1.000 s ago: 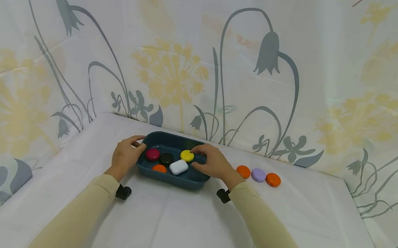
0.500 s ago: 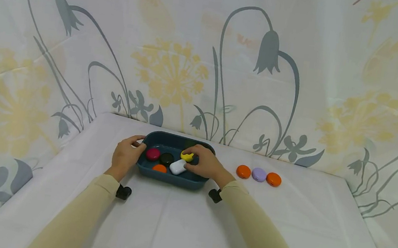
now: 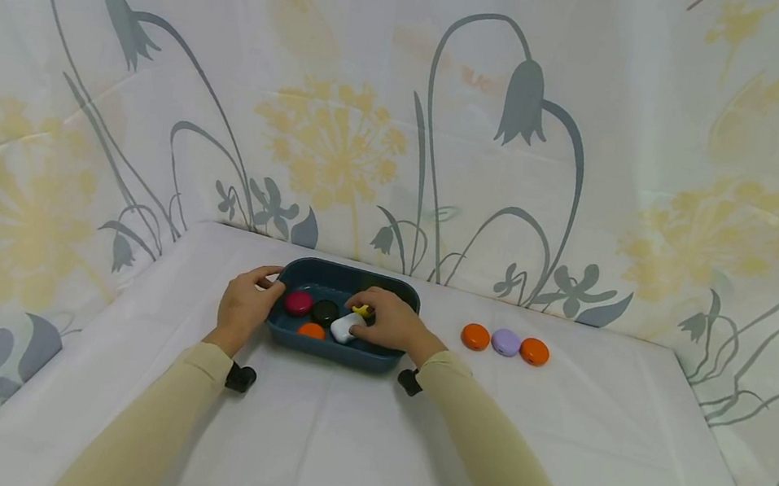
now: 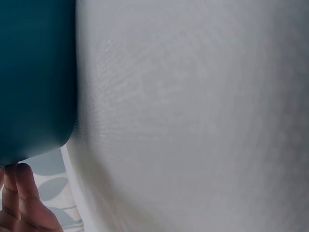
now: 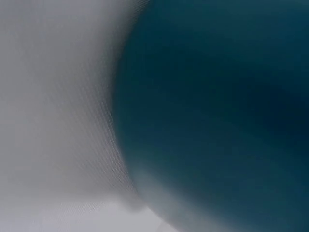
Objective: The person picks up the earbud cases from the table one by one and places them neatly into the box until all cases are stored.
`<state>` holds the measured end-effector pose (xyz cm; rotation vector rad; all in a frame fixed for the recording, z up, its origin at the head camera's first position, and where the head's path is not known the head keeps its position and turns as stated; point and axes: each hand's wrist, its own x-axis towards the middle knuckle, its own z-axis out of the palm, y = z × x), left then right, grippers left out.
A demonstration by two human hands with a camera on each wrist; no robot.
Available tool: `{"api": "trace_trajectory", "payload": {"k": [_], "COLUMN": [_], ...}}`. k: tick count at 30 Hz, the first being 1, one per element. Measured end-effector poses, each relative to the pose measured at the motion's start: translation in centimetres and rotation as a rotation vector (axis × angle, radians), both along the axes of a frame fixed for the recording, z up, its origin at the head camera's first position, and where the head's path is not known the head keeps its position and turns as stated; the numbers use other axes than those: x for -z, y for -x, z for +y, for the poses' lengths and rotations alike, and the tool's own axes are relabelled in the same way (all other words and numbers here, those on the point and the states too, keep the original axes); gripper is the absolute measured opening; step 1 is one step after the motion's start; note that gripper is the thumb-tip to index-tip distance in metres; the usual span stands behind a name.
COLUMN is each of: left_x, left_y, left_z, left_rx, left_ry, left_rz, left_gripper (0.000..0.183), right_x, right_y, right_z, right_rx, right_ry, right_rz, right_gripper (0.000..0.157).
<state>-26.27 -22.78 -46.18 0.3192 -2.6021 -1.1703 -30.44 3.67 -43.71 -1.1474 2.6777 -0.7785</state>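
In the head view, my left hand (image 3: 246,308) grips the left end of a dark teal tray (image 3: 316,348), its thumb at the rim. The left wrist view shows fingertips (image 4: 26,179) against the tray's outer wall. My right hand (image 3: 389,323) is inside the tray, fingers bent over a yellow disc (image 3: 360,310) and thumb by a small white rounded case (image 3: 345,327). The yellow disc is mostly covered; whether the hand pinches anything is hidden. A crimson disc (image 3: 298,303), a black disc (image 3: 324,312) and an orange disc (image 3: 311,330) also lie in the tray.
Right of the tray, an orange disc (image 3: 476,336), a lilac disc (image 3: 505,342) and another orange disc (image 3: 534,351) lie in a row on the white tablecloth (image 3: 362,453). A flower-patterned curtain (image 3: 377,110) stands behind. The right wrist view is mostly the tray's wall (image 5: 207,121).
My right hand has moved left within the tray, from the yellow disc towards the white case, covering more of both. My left hand and the tray have stayed put.
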Motion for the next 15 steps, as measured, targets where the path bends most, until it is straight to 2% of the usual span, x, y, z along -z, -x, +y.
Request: {"api": "trace_trajectory", "payload": {"k": [15], "left_x": [-0.05], "left_y": [-0.01], "left_z": [0.04], "left_rx": [-0.005], "left_ry": [-0.004], "left_rz": [-0.004], "left_gripper": [0.038], "right_x": [0.3], "right_y": [0.22], "right_z": [-0.37], "right_rx": [-0.045], "right_ry": [-0.09], "right_rz": [0.007], "right_gripper": [0.037]}}
